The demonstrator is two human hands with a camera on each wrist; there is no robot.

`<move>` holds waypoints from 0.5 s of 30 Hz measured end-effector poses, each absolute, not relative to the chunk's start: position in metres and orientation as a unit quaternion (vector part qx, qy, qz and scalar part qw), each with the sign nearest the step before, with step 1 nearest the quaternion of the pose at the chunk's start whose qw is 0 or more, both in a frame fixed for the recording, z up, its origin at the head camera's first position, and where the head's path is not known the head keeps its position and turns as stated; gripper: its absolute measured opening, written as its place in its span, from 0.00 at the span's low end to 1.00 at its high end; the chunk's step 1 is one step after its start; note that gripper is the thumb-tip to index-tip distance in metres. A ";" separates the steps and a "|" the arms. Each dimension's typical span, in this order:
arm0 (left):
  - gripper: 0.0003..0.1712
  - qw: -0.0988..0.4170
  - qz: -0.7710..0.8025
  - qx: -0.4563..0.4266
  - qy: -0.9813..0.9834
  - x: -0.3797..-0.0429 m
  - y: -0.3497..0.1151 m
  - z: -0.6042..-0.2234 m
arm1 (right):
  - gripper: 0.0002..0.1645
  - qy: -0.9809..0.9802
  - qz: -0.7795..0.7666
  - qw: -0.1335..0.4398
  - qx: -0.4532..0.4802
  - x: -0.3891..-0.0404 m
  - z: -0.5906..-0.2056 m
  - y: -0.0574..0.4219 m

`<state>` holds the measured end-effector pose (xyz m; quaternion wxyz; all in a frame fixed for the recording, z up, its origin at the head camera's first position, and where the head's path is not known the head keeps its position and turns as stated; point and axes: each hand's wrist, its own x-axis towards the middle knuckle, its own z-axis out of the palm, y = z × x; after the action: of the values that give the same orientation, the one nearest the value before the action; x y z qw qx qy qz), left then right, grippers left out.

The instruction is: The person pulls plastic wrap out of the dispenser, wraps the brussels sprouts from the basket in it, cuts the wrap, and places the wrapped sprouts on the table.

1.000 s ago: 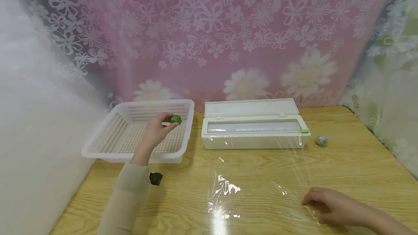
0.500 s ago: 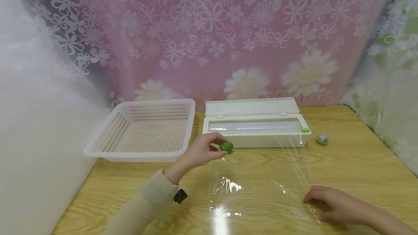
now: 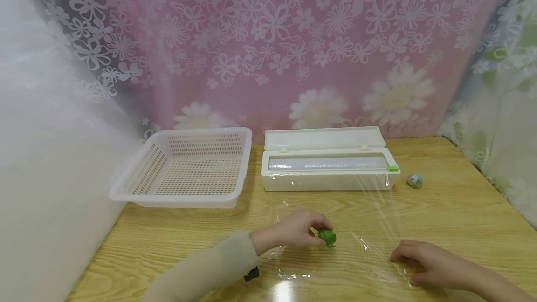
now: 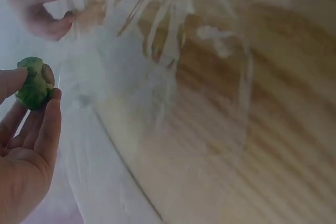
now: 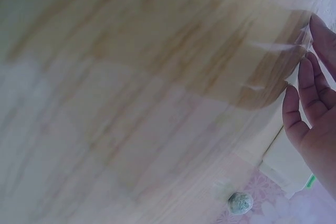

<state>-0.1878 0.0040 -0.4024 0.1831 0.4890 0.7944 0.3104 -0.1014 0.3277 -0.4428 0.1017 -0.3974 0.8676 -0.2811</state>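
My left hand (image 3: 295, 232) pinches a green Brussels sprout (image 3: 327, 237) between thumb and fingertips, over the sheet of clear plastic wrap (image 3: 352, 264). In the left wrist view the cut stem end of the Brussels sprout (image 4: 35, 83) faces away from the palm. At the near right edge of the wrap, my right hand (image 3: 432, 264) touches the film with fingertips and thumb spread apart. The right wrist view has the fingertips (image 5: 306, 69) right at the film's edge. The wrap runs back to a roll (image 3: 327, 163) in a white dispenser box (image 3: 331, 182) with its lid up.
A white perforated basket (image 3: 242, 176) stands at the back left of the wooden table (image 3: 461, 199). Right of the dispenser lies a small wrapped ball (image 3: 415, 181). A green slider (image 3: 392, 168) sits at the box's right end. A flowered curtain (image 3: 268, 59) closes off the back.
My left hand has carried the Brussels sprout out of the basket, rightward past the box's front and toward me over the wrap. My right hand has stayed at the film's edge.
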 end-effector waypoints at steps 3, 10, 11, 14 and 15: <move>0.14 0.204 0.309 0.484 0.793 -0.183 0.009 -0.407 | 0.20 0.868 -0.282 0.102 -0.397 -0.101 -0.444 0.328; 0.11 0.216 0.295 0.489 0.792 -0.176 0.015 -0.412 | 0.20 0.868 -0.284 0.102 -0.396 -0.102 -0.444 0.328; 0.11 0.211 0.283 0.497 0.792 -0.176 0.016 -0.412 | 0.20 0.868 -0.284 0.103 -0.395 -0.102 -0.444 0.328; 0.10 0.195 0.251 0.522 0.791 -0.176 0.017 -0.414 | 0.20 0.868 -0.285 0.107 -0.393 -0.102 -0.444 0.328; 0.10 0.190 0.241 0.529 0.791 -0.176 0.017 -0.415 | 0.20 0.868 -0.285 0.109 -0.391 -0.102 -0.443 0.328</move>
<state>-0.1757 0.0173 -0.4154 0.1902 0.5285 0.7914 0.2411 -0.1018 0.3282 -0.4434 0.1086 -0.3915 0.8683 -0.2846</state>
